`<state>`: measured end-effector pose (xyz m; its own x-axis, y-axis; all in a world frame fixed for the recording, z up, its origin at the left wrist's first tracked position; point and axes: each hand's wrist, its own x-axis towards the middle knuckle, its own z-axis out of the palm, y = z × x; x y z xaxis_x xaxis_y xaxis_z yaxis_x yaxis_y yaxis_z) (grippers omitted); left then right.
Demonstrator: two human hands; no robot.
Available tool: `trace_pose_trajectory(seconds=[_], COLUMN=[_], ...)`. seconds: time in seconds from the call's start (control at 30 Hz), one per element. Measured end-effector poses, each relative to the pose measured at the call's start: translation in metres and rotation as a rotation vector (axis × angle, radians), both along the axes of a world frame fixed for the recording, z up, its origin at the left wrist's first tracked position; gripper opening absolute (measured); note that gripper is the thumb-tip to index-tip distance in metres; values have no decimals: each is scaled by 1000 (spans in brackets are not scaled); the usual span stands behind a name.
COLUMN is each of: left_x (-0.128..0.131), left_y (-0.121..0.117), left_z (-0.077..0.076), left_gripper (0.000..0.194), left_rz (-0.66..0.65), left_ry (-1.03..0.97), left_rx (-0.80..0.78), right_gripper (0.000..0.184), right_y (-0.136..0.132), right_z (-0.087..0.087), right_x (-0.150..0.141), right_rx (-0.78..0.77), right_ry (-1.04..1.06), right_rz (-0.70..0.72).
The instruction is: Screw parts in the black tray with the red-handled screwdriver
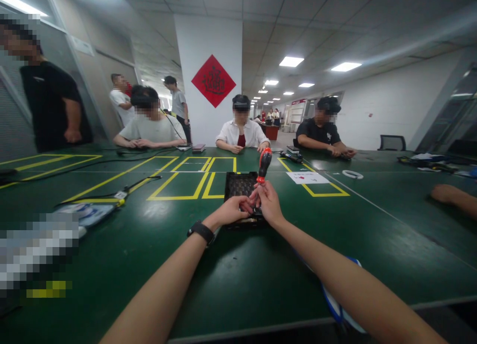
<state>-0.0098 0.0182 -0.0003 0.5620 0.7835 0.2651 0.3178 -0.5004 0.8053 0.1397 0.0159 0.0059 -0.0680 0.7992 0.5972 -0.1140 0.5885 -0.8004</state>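
Note:
A screwdriver (265, 164) with a red and black handle stands nearly upright, handle up, its thin shank pointing down. My right hand (270, 201) is closed around its lower part, fingers at the shank. Close beside it, my left hand (233, 211) has its fingers pinched together near the screwdriver's tip; what they hold, if anything, is too small to make out. Both hands are over the near side of a black box-like case (238, 181) with a dark, patterned inside. The tip is partly hidden by my fingers.
The green table (149, 264) carries yellow tape outlines (175, 199). A printed paper sheet (306, 178) and a white ring (352, 174) lie to the right, with a cable (143, 182) to the left. Several people sit across; another person's hand (443, 193) rests at right.

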Motion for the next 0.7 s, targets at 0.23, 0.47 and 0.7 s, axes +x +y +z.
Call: trace_pose_trajectory(seconds=[0.23, 0.47, 0.7], left_x=[0, 0, 1], left_y=[-1, 2, 1], left_z=[1, -2, 0], left_gripper=[23, 20, 18], left_rz=[-20, -27, -37], left_ry=[-6, -13, -17], left_rx=[6, 10, -4], right_gripper=[28, 29, 28], right_y=[-1, -3, -3], right_z=[1, 1, 2], right_x=[-1, -1, -1], right_rx=[-5, -14, -7], right_ry=[-10, -27, -31], right_rz=[23, 33, 38])
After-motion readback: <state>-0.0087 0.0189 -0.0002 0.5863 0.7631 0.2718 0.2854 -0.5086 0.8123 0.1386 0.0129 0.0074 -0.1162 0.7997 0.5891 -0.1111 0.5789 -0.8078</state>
